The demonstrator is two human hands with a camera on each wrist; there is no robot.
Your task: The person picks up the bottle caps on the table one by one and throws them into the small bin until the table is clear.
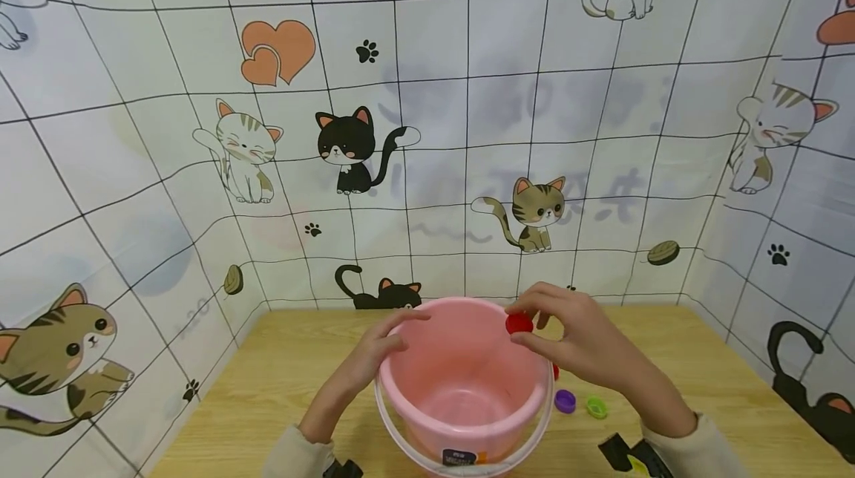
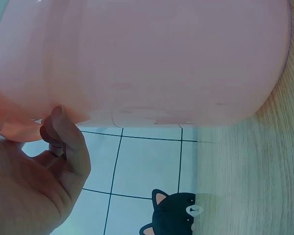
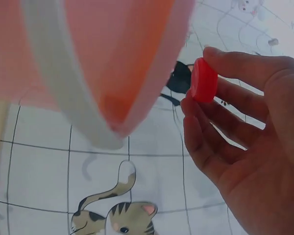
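A pink plastic bucket stands on the table before me, its white handle lowered toward the near side. My left hand grips the bucket's left rim, fingertips over the edge; the left wrist view shows its curled fingers against the pink wall. Above the right rim, my right hand pinches a small round red bottle cap between thumb and fingers. In the right wrist view, that red cap is beside the bucket's rim, apart from it.
Right of the bucket on the wooden table lie a purple cap and a green cap. A red piece is partly hidden behind the bucket, and something yellow shows by the right wrist. Cat-printed sheeting surrounds the table.
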